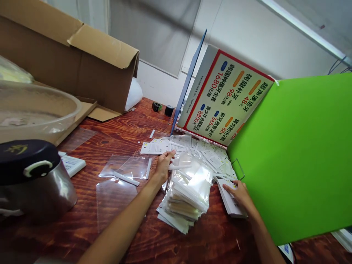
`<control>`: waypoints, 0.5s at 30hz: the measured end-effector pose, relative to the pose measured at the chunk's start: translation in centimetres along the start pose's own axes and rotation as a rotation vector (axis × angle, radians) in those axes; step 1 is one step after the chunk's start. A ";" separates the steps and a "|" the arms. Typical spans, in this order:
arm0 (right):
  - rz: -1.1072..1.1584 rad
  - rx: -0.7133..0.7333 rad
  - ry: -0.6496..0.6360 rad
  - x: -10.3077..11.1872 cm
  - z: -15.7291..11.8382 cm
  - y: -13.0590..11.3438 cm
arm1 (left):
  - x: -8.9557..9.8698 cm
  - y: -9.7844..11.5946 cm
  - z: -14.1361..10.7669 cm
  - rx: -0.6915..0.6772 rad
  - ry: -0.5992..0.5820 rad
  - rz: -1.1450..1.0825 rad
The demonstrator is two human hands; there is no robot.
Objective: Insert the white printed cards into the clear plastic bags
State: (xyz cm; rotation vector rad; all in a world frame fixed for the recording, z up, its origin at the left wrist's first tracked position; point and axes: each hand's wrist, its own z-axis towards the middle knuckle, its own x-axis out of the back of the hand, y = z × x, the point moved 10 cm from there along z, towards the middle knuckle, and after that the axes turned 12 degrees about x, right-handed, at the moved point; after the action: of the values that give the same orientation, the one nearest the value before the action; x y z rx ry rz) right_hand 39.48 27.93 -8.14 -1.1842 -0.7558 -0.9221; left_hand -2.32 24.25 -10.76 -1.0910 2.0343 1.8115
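My left hand is at the upper left edge of a tall pile of clear plastic sleeves, its fingers pinched on the edge of a clear sleeve. To the right, my right hand rests on a stack of white cards, thumb on top and fingers at the far edge. Behind the pile, many loose white cards lie scattered against the upright boards. More white cards lie beyond my left hand.
A green board and a printed sign stand upright at the right. Loose clear sleeves lie on the red-brown table. At the left are a steel kettle, a translucent tub and a cardboard box.
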 end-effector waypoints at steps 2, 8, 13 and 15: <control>-0.003 -0.009 0.024 0.4 -0.1 0.1 | -0.2 0.0 -0.2 0.008 -0.010 0.001; -0.081 0.067 0.050 1.2 -0.4 -1.1 | 0.1 0.2 0.0 -0.003 0.005 -0.032; -0.184 0.149 0.008 1.2 -0.5 -2.8 | 0.6 0.4 0.2 -0.016 0.022 -0.047; -0.216 0.164 -0.005 1.2 -0.6 -3.3 | 0.6 0.6 0.1 -0.025 0.023 -0.049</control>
State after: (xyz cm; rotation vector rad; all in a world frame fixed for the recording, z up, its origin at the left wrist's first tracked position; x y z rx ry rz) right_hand 37.07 26.72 -5.86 -0.9744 -0.9584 -1.0145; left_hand -3.15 24.11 -10.70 -1.1632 1.9839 1.8139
